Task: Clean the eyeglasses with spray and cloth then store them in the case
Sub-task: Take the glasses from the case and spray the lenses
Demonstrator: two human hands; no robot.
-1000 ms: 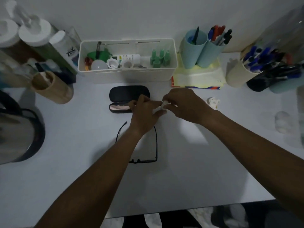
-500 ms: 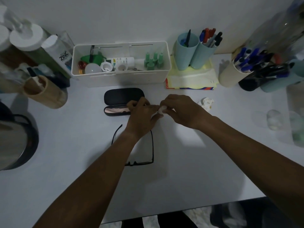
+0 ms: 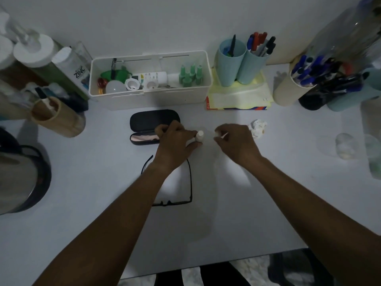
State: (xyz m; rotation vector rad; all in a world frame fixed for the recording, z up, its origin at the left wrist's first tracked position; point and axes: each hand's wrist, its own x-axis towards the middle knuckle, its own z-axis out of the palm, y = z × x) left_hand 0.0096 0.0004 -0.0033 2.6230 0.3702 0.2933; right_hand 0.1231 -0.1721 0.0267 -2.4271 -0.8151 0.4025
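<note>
I saw the left hand [image 3: 175, 144] pinching a small white spray bottle [image 3: 199, 137] upright. The right hand [image 3: 237, 141] sat just right of it, fingers pinched on a small white cap [image 3: 219, 134]. The eyeglasses [image 3: 181, 183] lay near, under the left forearm; the open case [image 3: 148, 125] lay far-left.

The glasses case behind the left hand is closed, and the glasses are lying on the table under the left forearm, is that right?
Not quite. The head view shows the glasses case lying open, its lid raised and a pinkish lining visible in the tray. The rest holds: it sits behind the left hand, and the glasses lie on the table under the left forearm.
</note>
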